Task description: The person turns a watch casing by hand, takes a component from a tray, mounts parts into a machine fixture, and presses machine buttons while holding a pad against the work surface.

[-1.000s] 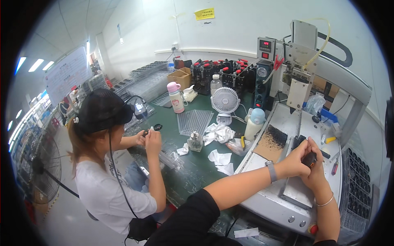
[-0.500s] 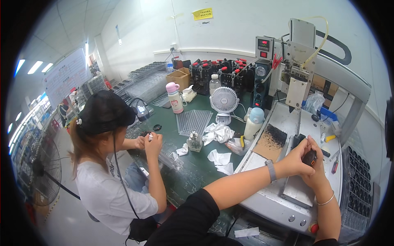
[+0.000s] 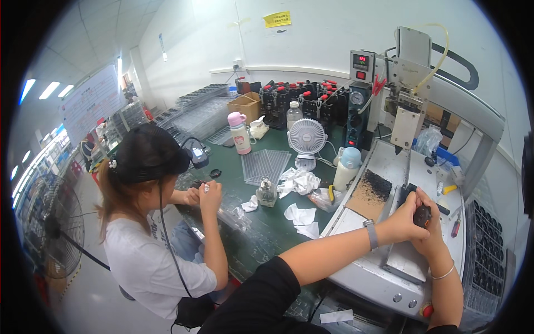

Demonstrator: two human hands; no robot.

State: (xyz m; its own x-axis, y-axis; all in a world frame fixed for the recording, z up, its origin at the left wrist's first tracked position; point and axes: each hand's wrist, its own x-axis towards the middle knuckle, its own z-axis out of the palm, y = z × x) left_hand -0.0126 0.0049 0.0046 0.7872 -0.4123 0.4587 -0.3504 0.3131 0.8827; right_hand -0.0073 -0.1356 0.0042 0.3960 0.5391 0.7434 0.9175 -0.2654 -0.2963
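One dark piece (image 3: 423,216), partly covered, kind unclear: grasped between left hand (image 3: 405,221) and right hand (image 3: 433,240), over the machine bed (image 3: 386,156). Two sleeves (image 3: 261,295), cut off by lower edge. Several black parts (image 3: 485,253), right, indistinct.

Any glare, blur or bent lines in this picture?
In the head view, ceiling lights blow out to white; the wall rail bows; the left hand and right hand look fairly sharp, the black part between them dark, with little detail.
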